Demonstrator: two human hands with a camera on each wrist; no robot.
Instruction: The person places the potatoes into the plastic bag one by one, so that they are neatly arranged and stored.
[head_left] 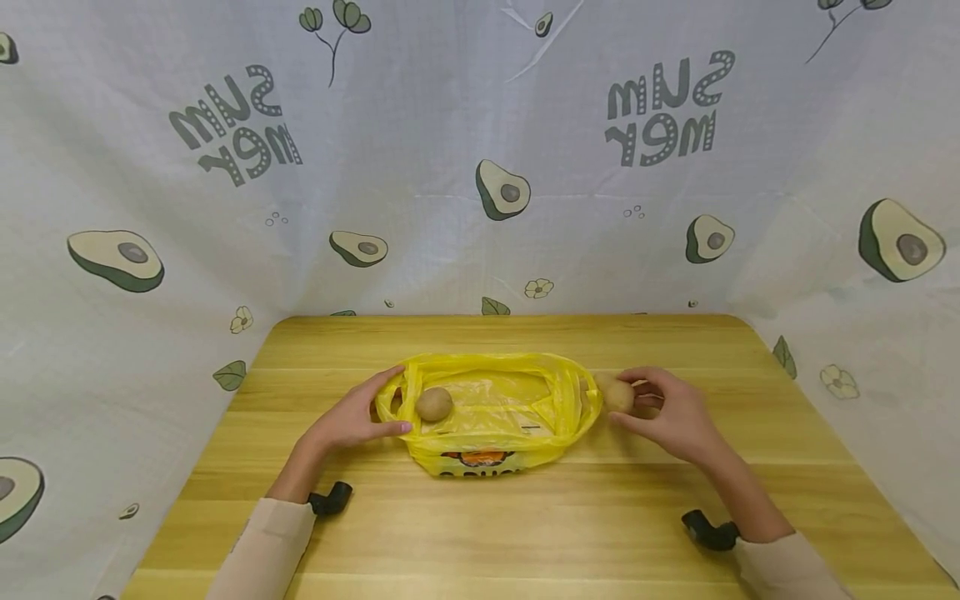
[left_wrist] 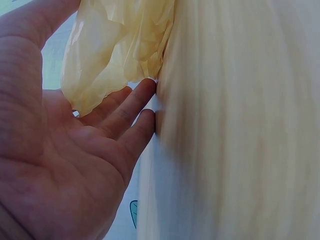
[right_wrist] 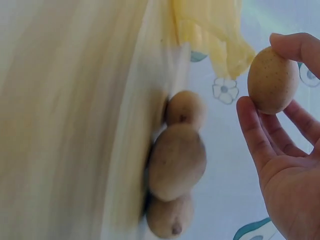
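Note:
A yellow plastic bag (head_left: 480, 446) lies on the table with its mouth wide, and a brown kiwi (head_left: 434, 404) sits inside near its left end. My left hand (head_left: 356, 417) holds the bag's left rim between thumb and spread fingers; in the left wrist view the thin plastic hangs between them. Just past the bag's right end, my right hand (head_left: 671, 421) pinches another kiwi (right_wrist: 272, 81) between thumb and fingertips. Beside that hand in the right wrist view, several more kiwis (right_wrist: 177, 161) rest in a row on the table; the hand mostly hides these in the head view.
The wooden table (head_left: 480, 533) ends at a white curtain (head_left: 420, 150) printed with avocados, which rises behind it and along both sides. Each wrist carries a small black camera mount (head_left: 708, 531).

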